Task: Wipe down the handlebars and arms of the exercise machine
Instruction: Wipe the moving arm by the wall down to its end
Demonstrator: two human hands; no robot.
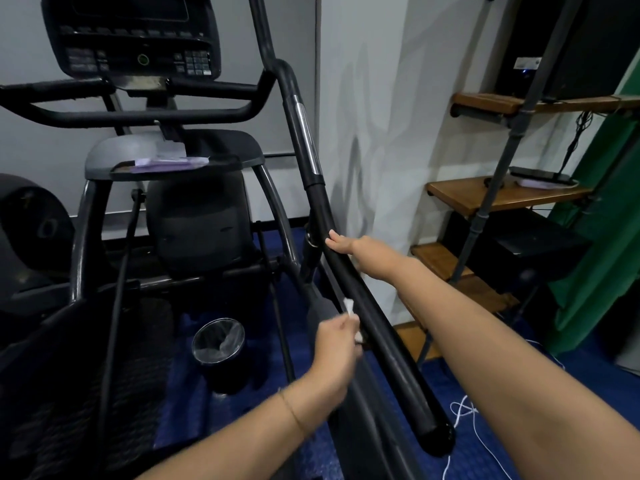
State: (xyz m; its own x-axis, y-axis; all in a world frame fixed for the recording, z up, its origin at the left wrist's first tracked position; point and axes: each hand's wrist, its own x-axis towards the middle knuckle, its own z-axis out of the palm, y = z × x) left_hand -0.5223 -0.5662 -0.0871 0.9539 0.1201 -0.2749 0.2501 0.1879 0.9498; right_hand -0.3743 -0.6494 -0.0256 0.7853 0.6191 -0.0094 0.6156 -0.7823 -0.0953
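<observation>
— Where does the exercise machine [197, 220] sit?

— It fills the left and middle of the view, standing on a blue floor [540, 455] against a pale wall. It is black and dull grey throughout.

— Start at the left.

— At the top is the console [135, 36], with a dark screen and rows of small keys. Its lettering is too blurred to read; a green ring shows at its middle. Below it the handlebars [138, 116] run across in two black padded bars. Under those is a grey tray [104, 161] holding pale papers. A black bin [220, 348] with a clear liner stands on the floor between the frame legs.

— And the hands?

— The left hand [334, 344] is curled round a white wipe [349, 308], which it holds against the left side of the swing arm [391, 351]. That arm is a long black tube slanting from upper middle down to lower right, with a chrome band [306, 140] high up and a rounded end cap at the bottom. The right hand [341, 244] is higher on the same tube, with its fingertips lying on it. Whether it wraps round, I cannot tell.

— Further right?

— Wooden shelves [502, 195] on grey pipe carry dark boxes. One box has a small label, unreadable. A green curtain [606, 202] hangs beyond them, and a white cord [485, 441] trails on the floor.
</observation>
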